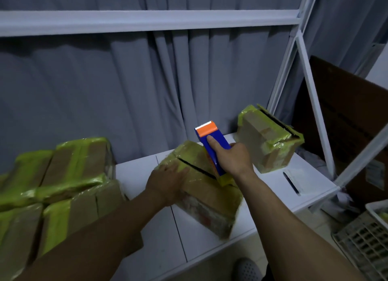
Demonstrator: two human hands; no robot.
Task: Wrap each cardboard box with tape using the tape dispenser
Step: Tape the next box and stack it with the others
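A cardboard box (210, 199) with yellow-green tape lies in the middle of the white table (159, 234). My left hand (165, 184) presses flat on its left top, fingers straight. My right hand (233, 159) grips a blue tape dispenser (212, 146) with an orange serrated head, held over the box's top with the head pointing up and away. A dark slit runs across the box top between the two hands.
A stack of taped boxes (54, 186) fills the left side. Another taped box (268, 138) stands at the back right of the table. White shelf posts (315, 104), a large brown carton (352, 121) and a white basket (369, 238) are to the right. Grey curtain behind.
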